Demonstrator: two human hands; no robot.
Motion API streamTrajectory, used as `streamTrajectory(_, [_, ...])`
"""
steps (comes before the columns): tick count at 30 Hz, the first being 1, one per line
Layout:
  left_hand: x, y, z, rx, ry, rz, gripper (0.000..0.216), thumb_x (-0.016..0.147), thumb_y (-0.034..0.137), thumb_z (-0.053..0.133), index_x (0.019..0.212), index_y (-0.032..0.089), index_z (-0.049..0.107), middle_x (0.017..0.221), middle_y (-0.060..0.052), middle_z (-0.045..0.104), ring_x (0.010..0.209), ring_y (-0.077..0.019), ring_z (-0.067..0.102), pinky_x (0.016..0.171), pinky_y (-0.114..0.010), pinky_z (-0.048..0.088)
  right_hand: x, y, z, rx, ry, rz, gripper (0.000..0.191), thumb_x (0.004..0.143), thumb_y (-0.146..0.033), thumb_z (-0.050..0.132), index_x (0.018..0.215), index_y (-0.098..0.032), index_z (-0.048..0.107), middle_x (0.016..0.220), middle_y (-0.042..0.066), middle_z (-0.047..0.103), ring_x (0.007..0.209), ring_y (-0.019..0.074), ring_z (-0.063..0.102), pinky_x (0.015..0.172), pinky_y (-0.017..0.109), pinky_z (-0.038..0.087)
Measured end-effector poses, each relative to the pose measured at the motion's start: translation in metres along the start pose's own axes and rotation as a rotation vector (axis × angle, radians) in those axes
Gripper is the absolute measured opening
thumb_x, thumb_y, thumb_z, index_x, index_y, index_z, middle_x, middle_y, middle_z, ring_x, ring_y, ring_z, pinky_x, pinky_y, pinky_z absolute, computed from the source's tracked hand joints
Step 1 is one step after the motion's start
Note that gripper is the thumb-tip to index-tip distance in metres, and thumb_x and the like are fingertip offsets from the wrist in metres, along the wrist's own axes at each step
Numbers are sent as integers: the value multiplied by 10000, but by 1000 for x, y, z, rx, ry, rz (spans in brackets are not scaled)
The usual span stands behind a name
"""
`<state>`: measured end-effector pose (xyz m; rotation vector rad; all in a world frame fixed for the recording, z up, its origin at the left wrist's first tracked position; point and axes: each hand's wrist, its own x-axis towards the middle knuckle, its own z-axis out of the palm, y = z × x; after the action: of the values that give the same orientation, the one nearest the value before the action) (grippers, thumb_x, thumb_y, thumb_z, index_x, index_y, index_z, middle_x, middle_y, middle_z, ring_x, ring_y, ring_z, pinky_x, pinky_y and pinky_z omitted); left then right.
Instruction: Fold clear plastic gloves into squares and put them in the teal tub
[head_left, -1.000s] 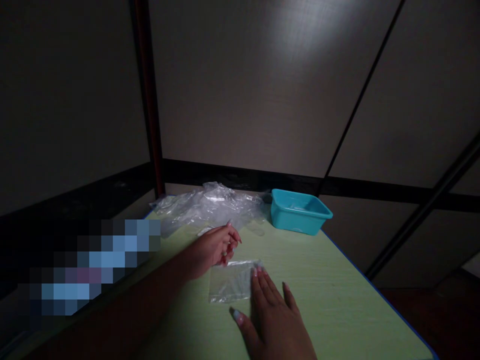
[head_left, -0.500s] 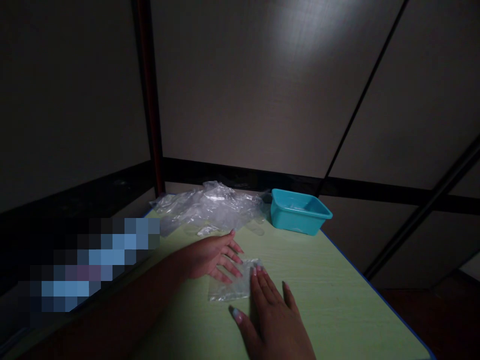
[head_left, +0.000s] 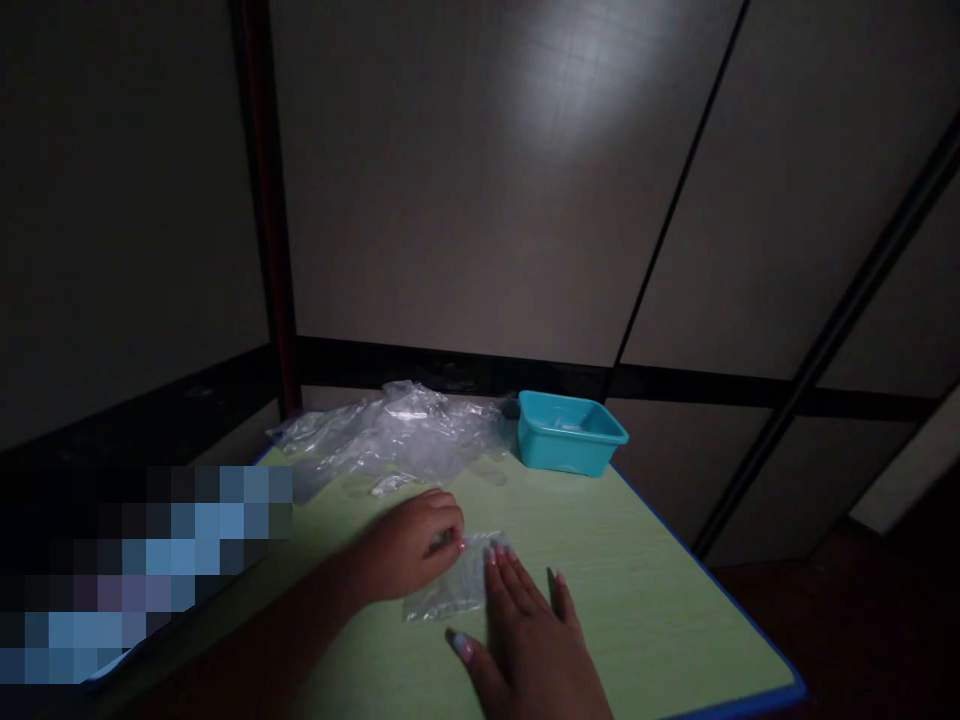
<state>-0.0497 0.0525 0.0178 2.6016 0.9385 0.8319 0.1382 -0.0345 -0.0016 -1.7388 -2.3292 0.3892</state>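
Observation:
A small clear plastic bag [head_left: 466, 586], folded into a flat rectangle, lies on the pale green table. My right hand [head_left: 536, 630] is open over its right edge, with long-nailed fingers stretched flat and the thumb spread to the left. Over the bag's upper left part is my left hand [head_left: 420, 540], its fingers curled in and closed, a small gap showing inside the curl. The fingertips meet by the bag's surface; whether they grip any plastic is hidden.
A loose heap of clear plastic bags [head_left: 409, 435] spreads over the table's far left. To its right stands a turquoise plastic basket [head_left: 566, 452], near the blue-edged table's [head_left: 645, 600] right side. Dark-trimmed panels [head_left: 450, 200] rise behind. A blurred-out patch covers the lower left.
My left hand has gone from spread fingers to a closed curl over the bag. My right hand stays flat on it. The whole view has shifted slightly.

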Motion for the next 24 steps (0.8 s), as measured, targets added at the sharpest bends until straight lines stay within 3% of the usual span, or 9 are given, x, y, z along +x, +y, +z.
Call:
streamTrajectory(5, [-1,8,-1,13,-39,70,60,786,195,521,830,201,562,842,-19,540,822,-163,486,730,-258,371,3,11,-18,-57,-89,1,750,808,-630,333,1398,-192,186,1441,66,136,1331,284,135,1051,553,40])
streamTrajectory(11, [-4,19,2,25,-109,94,113,758,259,578,862,222,600,859,-21,563,835,-180,493,743,-265,386,5,31,-38,-15,-154,-156,713,820,-565,396,1400,-224,161,1454,63,152,1340,240,123,1059,517,48])
streamTrajectory(13, [-3,19,1,22,-104,86,119,760,267,577,863,222,614,864,-25,571,837,-182,500,742,-263,390,8,39,-44,62,-129,-218,662,827,-511,430,1392,-245,210,1451,64,195,1334,231,163,1063,491,81])
streamTrajectory(15, [-3,19,-1,18,-87,78,121,760,273,579,857,219,627,875,-29,581,838,-184,508,744,-266,394,16,49,-49,192,-6,-207,589,833,-453,447,1360,-223,321,1420,91,300,1293,225,279,1047,431,194])
streamTrajectory(17, [-3,19,-4,12,-76,79,126,754,273,585,854,219,639,881,-32,595,841,-187,520,742,-269,401,30,60,-55,333,180,-84,482,840,-411,437,1251,-162,476,1277,128,495,1133,217,474,943,357,353])
streamTrajectory(19, [-3,20,-5,-4,-88,92,156,757,279,586,887,224,652,900,-34,617,858,-191,537,746,-273,412,49,71,-59,367,224,-18,373,824,-415,444,962,-125,633,928,106,658,819,199,582,733,302,437])
streamTrajectory(21, [-5,19,-4,-24,-117,113,220,766,300,585,964,235,654,975,-39,636,913,-200,553,790,-285,416,69,80,-59,305,161,23,324,777,-405,498,693,-121,631,638,48,618,592,152,513,549,249,378])
streamTrajectory(24, [-7,17,0,-54,-182,147,333,784,355,576,1106,277,607,1166,-36,595,1090,-219,513,942,-332,352,93,85,-51,236,104,66,260,700,-352,581,576,-124,585,508,-7,519,497,98,383,469,223,260])
